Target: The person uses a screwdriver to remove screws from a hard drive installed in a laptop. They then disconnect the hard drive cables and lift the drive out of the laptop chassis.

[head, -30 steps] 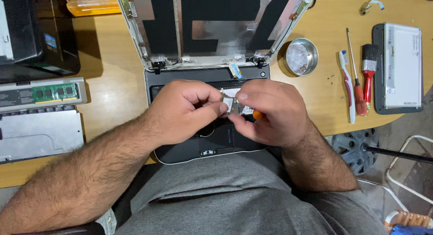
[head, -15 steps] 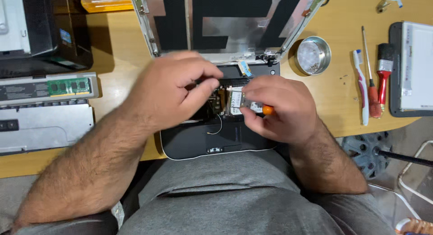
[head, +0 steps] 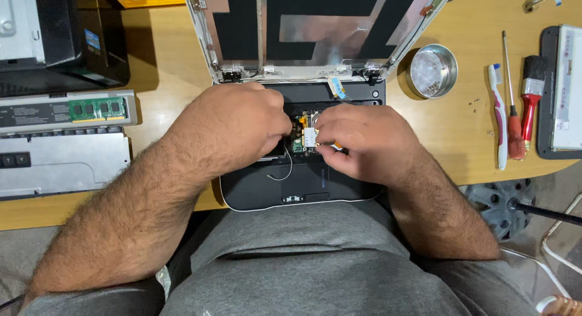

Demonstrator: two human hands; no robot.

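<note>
Here, both hands on small card (head: pixel 310 136) in open laptop (head: pixel 285 189), screws in metal dish (head: pixel 431 70)

We note the worktop (head: pixel 163 67): light wood-look surface, smooth, faint sheen. Laptop base (head: pixel 285 189): dark plastic, semi-gloss, pale rim. Opened lid shell (head: pixel 315 31): silvery foil lining, reflective, with matt black patches. Small circuit card (head: pixel 309 136): white label over green board, gold-toned contacts beside it. Round dish (head: pixel 431 70): polished metal, shiny. Memory module (head: pixel 97 109): green board, matt. Toothbrush (head: pixel 499 119): glossy white plastic. Brush (head: pixel 531 98): red glossy handle, dark bristles. Shirt (head: pixel 339 267): grey knit cloth, matt.
</note>
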